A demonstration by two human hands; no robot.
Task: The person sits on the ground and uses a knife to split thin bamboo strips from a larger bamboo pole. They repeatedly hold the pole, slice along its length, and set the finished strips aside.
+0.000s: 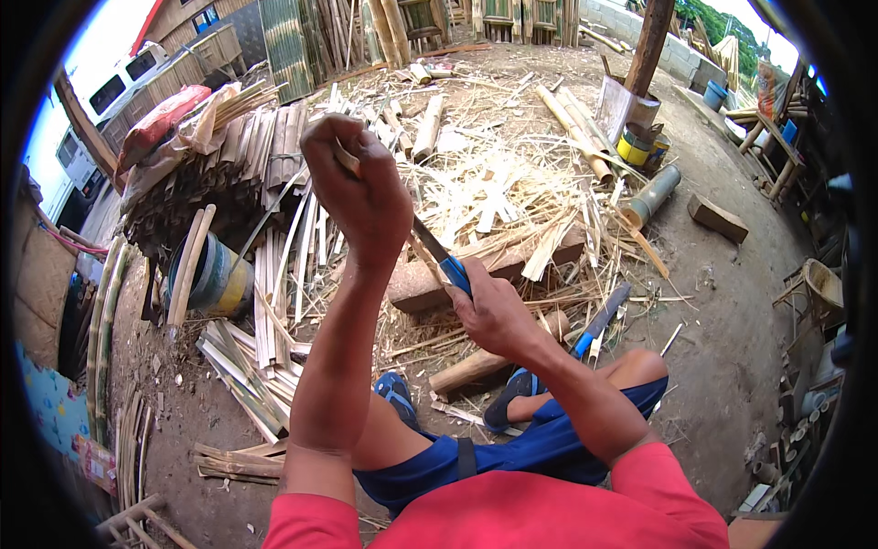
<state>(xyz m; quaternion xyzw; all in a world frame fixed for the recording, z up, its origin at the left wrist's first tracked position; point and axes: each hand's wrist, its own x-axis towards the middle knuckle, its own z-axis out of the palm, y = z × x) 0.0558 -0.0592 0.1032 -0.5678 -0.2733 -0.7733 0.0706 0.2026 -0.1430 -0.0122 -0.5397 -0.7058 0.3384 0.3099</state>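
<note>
My left hand (358,188) is raised in front of me, its fingers closed round a thin bamboo strip (347,162) that runs down toward my right hand. Lower and to the right, my right hand (494,309) grips the blue handle of a knife (455,273). Its dark blade points up and left, close along the strip; whether they touch I cannot tell. Beneath the knife lies a thick wooden block (422,291). A second blue-handled blade (604,317) rests beside my right forearm, near a round bamboo pole (480,364) by my feet.
Pale shavings (489,197) are heaped beyond the block. Split bamboo slats (233,160) are stacked at left, with a bucket (215,274) before them. To the right lie a bamboo tube (654,195), a wooden chunk (717,218) and a yellow-banded container (636,146) beside a post (651,46).
</note>
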